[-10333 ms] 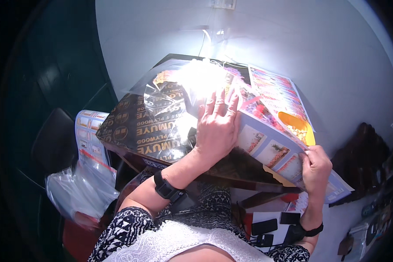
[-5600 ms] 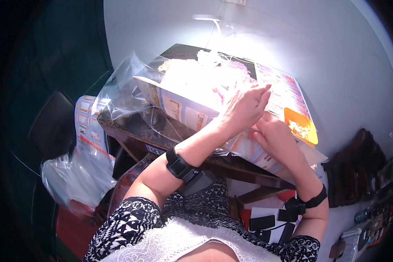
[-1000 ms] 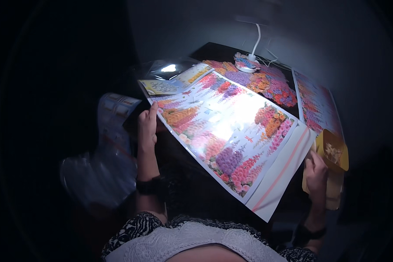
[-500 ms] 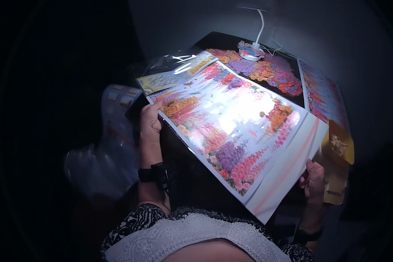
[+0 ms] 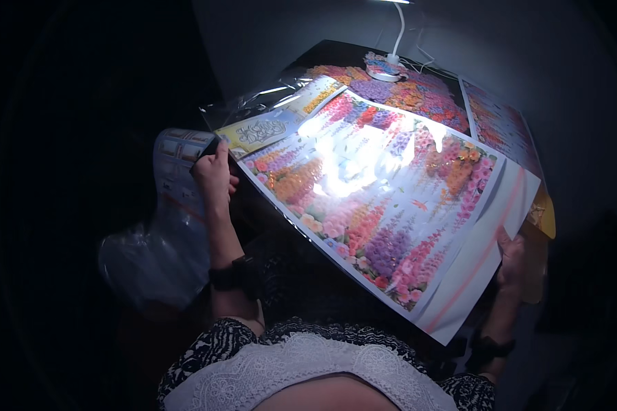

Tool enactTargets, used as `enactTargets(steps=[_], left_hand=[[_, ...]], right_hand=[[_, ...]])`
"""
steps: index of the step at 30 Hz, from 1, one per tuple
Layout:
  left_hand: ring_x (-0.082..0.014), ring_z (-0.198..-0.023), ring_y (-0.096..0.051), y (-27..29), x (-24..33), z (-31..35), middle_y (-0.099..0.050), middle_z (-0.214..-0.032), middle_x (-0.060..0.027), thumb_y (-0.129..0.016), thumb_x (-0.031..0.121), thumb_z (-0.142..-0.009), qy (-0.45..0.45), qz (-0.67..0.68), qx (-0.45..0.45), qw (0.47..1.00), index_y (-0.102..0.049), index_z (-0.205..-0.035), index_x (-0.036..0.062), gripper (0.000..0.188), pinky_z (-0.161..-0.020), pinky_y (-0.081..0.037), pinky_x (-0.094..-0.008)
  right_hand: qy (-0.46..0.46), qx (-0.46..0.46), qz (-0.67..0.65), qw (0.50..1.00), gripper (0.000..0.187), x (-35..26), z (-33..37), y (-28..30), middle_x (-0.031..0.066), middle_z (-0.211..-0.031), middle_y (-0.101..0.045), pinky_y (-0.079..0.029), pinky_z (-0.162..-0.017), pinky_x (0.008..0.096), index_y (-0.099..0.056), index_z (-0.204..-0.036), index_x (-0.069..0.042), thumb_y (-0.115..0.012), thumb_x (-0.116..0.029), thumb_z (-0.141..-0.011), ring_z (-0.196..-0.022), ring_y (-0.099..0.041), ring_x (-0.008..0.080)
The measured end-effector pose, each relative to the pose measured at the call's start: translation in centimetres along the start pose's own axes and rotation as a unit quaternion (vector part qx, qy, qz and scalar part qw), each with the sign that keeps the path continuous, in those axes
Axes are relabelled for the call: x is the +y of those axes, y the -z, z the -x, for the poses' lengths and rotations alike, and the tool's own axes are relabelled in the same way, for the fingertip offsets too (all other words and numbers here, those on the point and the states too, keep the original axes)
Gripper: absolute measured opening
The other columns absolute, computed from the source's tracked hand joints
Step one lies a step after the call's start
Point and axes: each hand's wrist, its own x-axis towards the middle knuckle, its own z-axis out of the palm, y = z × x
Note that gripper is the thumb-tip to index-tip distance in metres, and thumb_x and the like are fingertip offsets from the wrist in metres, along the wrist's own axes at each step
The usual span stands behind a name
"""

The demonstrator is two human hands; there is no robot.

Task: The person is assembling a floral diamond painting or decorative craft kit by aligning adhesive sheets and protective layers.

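Observation:
A large sheet printed with bright flowers (image 5: 391, 253) lies in a clear, glossy plastic sleeve, tilted in front of me. Lamp glare whitens its middle. At its upper left end is a yellow and white printed card (image 5: 264, 130), with loose clear film behind it. My left hand (image 5: 214, 175) is closed on the left edge by the card, thumb on top. My right hand (image 5: 511, 259) pinches the white margin with a pinkish strip (image 5: 483, 250) at the right end, thumb on top and its other fingers hidden underneath.
On the dark table (image 5: 329, 56) behind lie flower-patterned pieces (image 5: 418, 96) and a white lamp (image 5: 394, 41) with cables. Another floral sheet (image 5: 497, 116) lies at the right, near a yellow container (image 5: 543, 216). A clear plastic bag (image 5: 158, 253) with printed panels hangs at the left.
The right end of the sleeved sheet has moved right and slightly up with my right hand. My left hand has shifted a little left, and the glare has changed shape.

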Motion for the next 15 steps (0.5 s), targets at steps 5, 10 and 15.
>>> enactTargets(steps=[5, 10, 15], left_hand=[[-0.0198, -0.074, -0.066, -2.6, -1.6, -3.0, -0.066, -0.092, -0.0146, -0.067, 0.027, -0.088, 0.024, 0.205, 0.020, 0.978, -0.062, -0.096, -0.0125, 0.041, -0.065, -0.053, -0.0307], [-0.0206, -0.083, -0.066, -3.9, -2.8, -8.0, -0.067, -0.098, -0.0144, -0.063, -0.002, -0.081, -0.001, 0.288, -0.041, 0.957, -0.062, -0.104, -0.0102, 0.024, -0.076, -0.051, -0.0313], [-0.0227, -0.081, -0.067, -2.2, -3.4, -11.8, -0.067, -0.096, -0.0140, -0.065, -0.004, -0.080, -0.022, 0.293, -0.061, 0.954, -0.062, -0.103, -0.0091, 0.024, -0.073, -0.054, -0.0310]], right_hand=[[-0.002, 0.041, -0.048, 0.998, 0.027, 0.1, 2.4, 1.2, 0.0083, -0.097, -0.066, -0.054, -0.076, 0.0303, -0.060, -0.107, 0.002, -0.062, -0.021, -0.092, -0.084, -0.065, 0.0167], [-0.028, 0.025, -0.189, 0.981, 0.036, -0.5, 2.6, -2.4, 0.0100, -0.099, -0.066, -0.054, -0.078, 0.0320, -0.059, -0.112, 0.002, -0.064, -0.027, -0.091, -0.087, -0.066, 0.0189], [0.011, 0.043, -0.085, 0.995, 0.043, 0.3, 1.9, -6.4, 0.0092, -0.101, -0.065, -0.052, -0.078, 0.0328, -0.054, -0.118, 0.002, -0.066, -0.027, -0.088, -0.086, -0.064, 0.0176]])
